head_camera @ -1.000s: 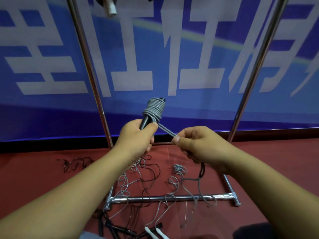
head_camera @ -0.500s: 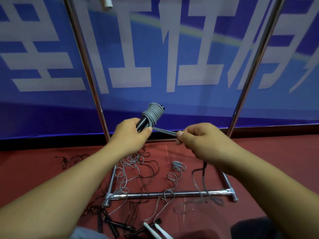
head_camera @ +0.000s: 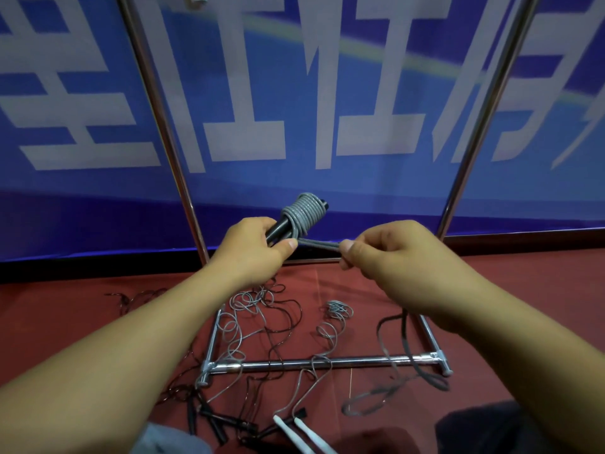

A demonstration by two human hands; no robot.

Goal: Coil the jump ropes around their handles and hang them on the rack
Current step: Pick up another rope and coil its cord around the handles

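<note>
1. The right hand point(head_camera: 389, 253) is drawing the rope point(head_camera: 319, 245) farther right than a second ago.
2. The left hand point(head_camera: 252, 249) is gripping the handles point(head_camera: 278, 227), coil point(head_camera: 302, 213) sitting above, before the rack point(head_camera: 320, 363).
3. Slackening tension risks loosening the coil.

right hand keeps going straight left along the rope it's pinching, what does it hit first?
Likely the left hand, at its thumb; the right hand pinches the taut gray rope leading straight there. Depth looks matched, not certain.
</note>
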